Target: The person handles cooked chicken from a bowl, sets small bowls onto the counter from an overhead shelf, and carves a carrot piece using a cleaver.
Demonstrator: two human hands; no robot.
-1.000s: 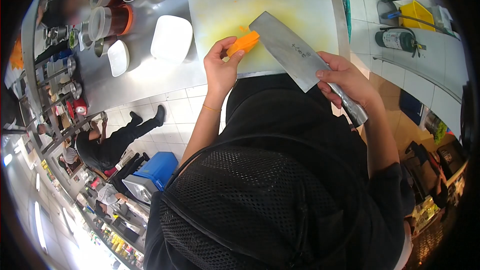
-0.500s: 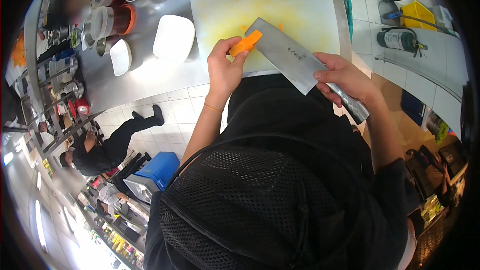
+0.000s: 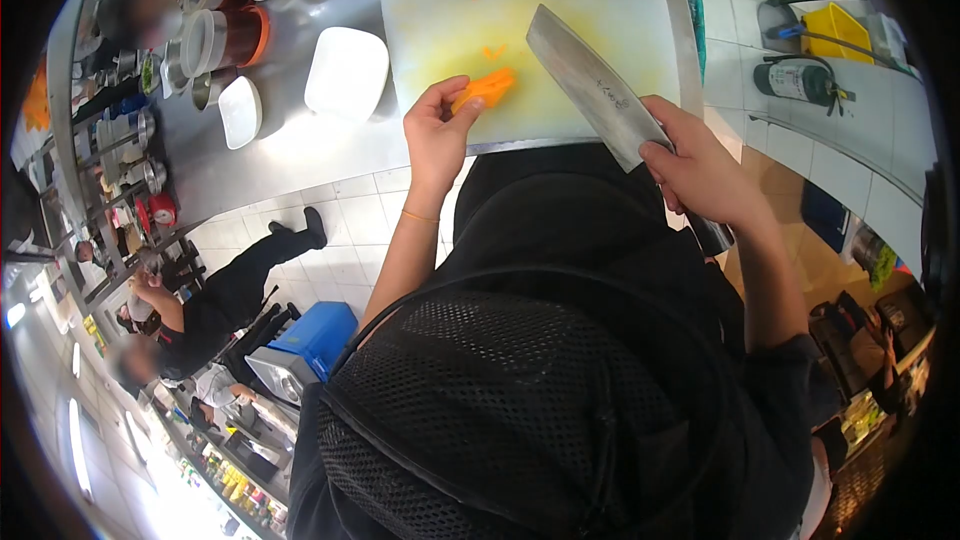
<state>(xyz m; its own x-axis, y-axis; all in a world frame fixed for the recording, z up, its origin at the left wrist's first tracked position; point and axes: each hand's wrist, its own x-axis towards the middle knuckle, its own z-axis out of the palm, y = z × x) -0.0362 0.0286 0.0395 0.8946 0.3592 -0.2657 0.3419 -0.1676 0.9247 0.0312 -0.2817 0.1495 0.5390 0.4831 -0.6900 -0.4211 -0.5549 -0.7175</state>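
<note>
Orange piece pinched in my left hand, cleaver gripped in my right.
My left hand (image 3: 436,140) clasps the orange piece (image 3: 486,90) between thumb and fingers, upper centre of the frame; my right hand (image 3: 705,165) is wrapped around the handle of the cleaver (image 3: 592,92), its blade slanting up-left. Small orange scraps (image 3: 494,52) lie beyond on the yellow-stained cutting board (image 3: 610,0); white dishes (image 3: 346,74) sit upper left.

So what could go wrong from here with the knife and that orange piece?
The left hand holds the orange piece on the same side as the blade's edge, so a stray stroke of the knife might cut it. The piece could slip, as it seems only pinched. Loose orange bits on the cutting board might get in the way.
</note>
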